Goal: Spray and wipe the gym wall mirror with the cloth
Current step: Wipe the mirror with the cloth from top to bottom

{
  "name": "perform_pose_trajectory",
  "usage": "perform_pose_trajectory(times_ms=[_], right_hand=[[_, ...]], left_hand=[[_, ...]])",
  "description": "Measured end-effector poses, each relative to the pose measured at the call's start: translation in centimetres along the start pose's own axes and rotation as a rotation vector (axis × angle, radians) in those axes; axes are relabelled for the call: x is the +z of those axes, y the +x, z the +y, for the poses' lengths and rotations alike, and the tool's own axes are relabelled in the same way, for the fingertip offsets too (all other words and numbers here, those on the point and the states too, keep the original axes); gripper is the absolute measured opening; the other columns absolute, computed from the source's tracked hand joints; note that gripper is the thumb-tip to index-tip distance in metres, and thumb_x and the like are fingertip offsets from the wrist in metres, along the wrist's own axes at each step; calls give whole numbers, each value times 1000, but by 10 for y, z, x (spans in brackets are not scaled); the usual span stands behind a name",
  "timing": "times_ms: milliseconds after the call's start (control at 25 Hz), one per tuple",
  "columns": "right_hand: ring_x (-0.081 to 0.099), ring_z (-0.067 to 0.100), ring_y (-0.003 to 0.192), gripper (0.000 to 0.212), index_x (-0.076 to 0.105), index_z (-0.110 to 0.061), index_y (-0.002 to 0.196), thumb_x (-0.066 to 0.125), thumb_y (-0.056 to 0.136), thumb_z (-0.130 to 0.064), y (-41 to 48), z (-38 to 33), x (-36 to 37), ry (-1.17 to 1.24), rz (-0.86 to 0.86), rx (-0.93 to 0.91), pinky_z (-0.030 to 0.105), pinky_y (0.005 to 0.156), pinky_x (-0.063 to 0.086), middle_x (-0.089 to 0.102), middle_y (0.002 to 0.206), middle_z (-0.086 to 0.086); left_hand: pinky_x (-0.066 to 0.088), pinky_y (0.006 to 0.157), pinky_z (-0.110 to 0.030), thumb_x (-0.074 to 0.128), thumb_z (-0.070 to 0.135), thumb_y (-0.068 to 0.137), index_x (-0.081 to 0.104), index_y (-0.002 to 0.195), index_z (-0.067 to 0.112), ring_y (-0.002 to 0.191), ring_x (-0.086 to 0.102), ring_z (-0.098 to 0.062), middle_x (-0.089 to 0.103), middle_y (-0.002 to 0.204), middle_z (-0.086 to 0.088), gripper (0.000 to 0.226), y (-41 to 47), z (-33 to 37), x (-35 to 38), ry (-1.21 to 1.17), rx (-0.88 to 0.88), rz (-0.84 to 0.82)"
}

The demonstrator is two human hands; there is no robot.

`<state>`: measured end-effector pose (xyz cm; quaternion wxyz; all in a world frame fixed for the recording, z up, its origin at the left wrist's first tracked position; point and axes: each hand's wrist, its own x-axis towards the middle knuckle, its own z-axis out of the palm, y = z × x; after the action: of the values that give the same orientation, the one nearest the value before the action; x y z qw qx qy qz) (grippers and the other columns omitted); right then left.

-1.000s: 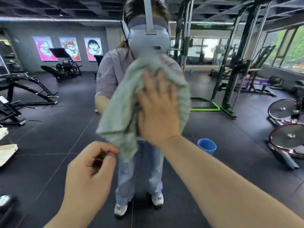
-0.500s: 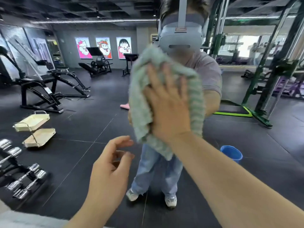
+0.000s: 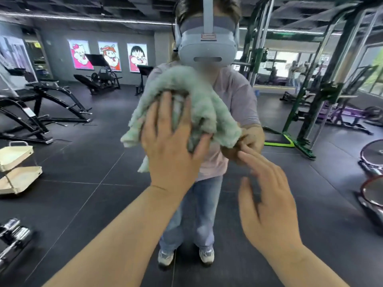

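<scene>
Left hand (image 3: 172, 146) presses flat with fingers spread on the green cloth (image 3: 186, 104), holding it against the wall mirror (image 3: 83, 162) at centre. Right hand (image 3: 269, 204) hovers just right of it, fingers loosely spread, holding nothing. A cream two-tier trolley (image 3: 18, 168) shows reflected at far left. Half a second earlier, the right hand pressed the cloth.

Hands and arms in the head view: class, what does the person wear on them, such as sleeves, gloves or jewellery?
Nothing shows. The left hand and right hand are ungloved, with no rings seen; both forearms are bare to the frame's edge, with no sleeve, watch or bracelet.
</scene>
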<state>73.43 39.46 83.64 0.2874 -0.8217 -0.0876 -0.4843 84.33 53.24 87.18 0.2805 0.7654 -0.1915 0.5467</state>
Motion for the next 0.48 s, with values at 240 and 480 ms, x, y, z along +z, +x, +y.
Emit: perform_pose_trajectory(times_ms=[240, 480], right_hand=[[50, 5, 57, 35, 57, -23, 65, 42, 83, 2, -14, 5, -2, 29, 125, 531, 11, 51, 34, 59, 66, -12], [36, 12, 45, 35, 55, -16, 61, 38, 80, 9, -26, 5, -6, 123, 287, 733, 26, 42, 29, 54, 61, 12]], left_hand=[[30, 104, -44, 58, 28, 83, 56, 112, 14, 115, 46, -30, 36, 143, -5, 32, -41, -49, 5, 28, 718, -221], [34, 96, -42, 54, 27, 82, 43, 139, 25, 121, 43, -27, 45, 148, -4, 58, 33, 2, 9, -9, 511, -66]])
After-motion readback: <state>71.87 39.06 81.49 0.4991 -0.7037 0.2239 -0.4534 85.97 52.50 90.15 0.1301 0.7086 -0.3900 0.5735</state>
